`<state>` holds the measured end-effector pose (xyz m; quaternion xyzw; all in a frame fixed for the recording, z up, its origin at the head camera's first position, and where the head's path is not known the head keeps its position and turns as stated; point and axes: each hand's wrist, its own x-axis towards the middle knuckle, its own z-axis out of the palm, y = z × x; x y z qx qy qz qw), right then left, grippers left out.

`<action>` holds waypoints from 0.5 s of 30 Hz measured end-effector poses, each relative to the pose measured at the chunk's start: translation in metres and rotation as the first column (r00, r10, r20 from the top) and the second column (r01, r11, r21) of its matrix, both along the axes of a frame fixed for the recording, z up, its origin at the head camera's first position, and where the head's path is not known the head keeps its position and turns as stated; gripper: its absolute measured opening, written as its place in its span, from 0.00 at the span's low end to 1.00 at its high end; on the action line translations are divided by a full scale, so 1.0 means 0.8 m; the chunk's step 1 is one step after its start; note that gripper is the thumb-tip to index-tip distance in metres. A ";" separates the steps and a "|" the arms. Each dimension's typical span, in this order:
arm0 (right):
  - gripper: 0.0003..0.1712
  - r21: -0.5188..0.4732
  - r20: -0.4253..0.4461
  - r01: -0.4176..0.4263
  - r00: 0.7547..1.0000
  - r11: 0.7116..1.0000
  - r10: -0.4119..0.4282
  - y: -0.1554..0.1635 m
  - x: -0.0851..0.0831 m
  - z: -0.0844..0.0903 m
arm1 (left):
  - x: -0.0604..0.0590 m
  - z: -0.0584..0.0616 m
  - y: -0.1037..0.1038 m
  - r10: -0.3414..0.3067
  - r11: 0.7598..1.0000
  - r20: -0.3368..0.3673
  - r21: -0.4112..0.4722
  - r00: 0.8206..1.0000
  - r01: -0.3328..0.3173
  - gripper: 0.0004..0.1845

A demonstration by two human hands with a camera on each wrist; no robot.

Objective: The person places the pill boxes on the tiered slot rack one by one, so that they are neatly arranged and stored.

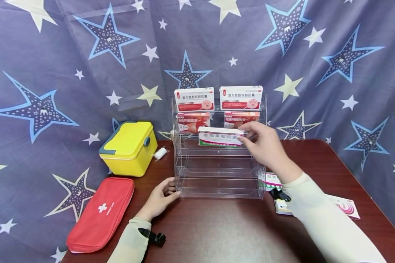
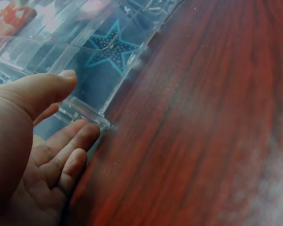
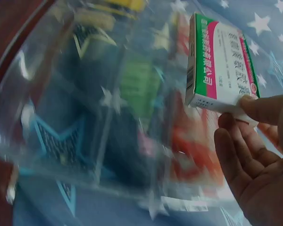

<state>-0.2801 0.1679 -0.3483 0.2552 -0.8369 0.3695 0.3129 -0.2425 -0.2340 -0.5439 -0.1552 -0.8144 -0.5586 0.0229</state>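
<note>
A clear plastic display rack (image 1: 218,182) stands on the table with stepped tiers. My left hand (image 1: 161,197) grips its lower left front corner, thumb on the front side and fingers at the side wall. My right hand (image 1: 266,146) pinches one end of a white, green and magenta medicine box (image 1: 220,137), in front of the middle tiers. In the right wrist view, thumb and fingertips hold that medicine box (image 3: 224,61) by its end. Two white-and-red medicine boxes (image 1: 194,99) fill the top tier, and two red medicine boxes (image 1: 193,123) sit below them.
Left of the rack are a yellow lidded box (image 1: 131,149), a small white wrapped roll (image 1: 160,153) and a red first-aid pouch (image 1: 102,215). Right of it, partly behind my right arm, lie a green-and-white box (image 1: 271,181), another small box (image 1: 283,207) and a white-and-pink box (image 1: 347,207).
</note>
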 end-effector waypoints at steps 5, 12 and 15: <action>0.15 0.046 0.075 0.010 0.997 0.999 -0.014 -0.041 -0.016 -0.012 | -0.001 0.000 -0.001 -0.006 1.000 0.004 -0.003 1.000 0.006 0.29; 0.15 0.068 0.136 0.010 0.990 0.998 -0.019 -0.071 -0.026 -0.019 | -0.001 0.000 -0.001 0.000 1.000 0.003 -0.011 1.000 0.000 0.29; 0.15 0.072 0.146 0.006 0.989 0.997 -0.016 -0.077 -0.029 -0.021 | 0.000 0.000 -0.001 0.006 1.000 0.005 -0.006 1.000 -0.006 0.29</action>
